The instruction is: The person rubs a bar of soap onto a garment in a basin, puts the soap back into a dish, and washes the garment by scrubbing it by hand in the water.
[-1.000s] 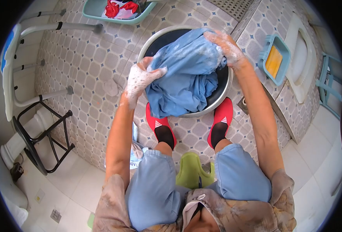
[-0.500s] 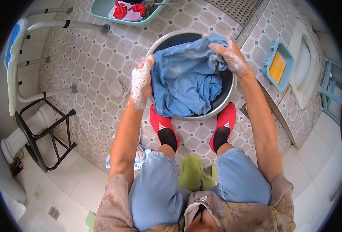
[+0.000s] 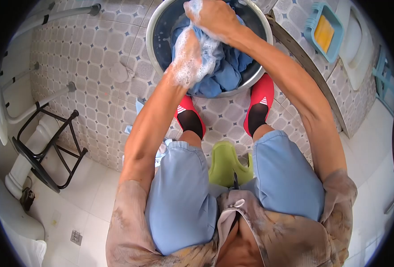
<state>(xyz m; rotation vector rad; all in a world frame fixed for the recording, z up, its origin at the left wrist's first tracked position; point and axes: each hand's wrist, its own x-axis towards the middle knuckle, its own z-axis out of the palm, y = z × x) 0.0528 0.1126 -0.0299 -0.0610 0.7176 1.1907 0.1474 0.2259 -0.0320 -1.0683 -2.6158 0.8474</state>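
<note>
A blue cloth (image 3: 226, 73) lies bunched in a round metal-rimmed basin (image 3: 269, 33) with a dark inside, at the top middle of the view. My left hand (image 3: 189, 55), covered in suds, is closed round part of the cloth at the basin's left side. Above it and to its right, my right hand (image 3: 212, 18) is closed on the same cloth, with foam on its fingers. Thick white foam covers the cloth between the two hands. Some fingertips are hidden by foam and cloth.
A light blue tray (image 3: 313, 26) with a yellow bar (image 3: 324, 34) stands at the upper right, beside a squat toilet (image 3: 353, 44). Red shoes flank the basin's lower edge. A green stool (image 3: 223, 167) is between my legs; a black-framed stool (image 3: 41, 167) stands at left.
Both hands have come together over the basin, and the spread cloth is now bunched. The view has shifted, with the basin higher in it and the upper-left tub out of sight.
</note>
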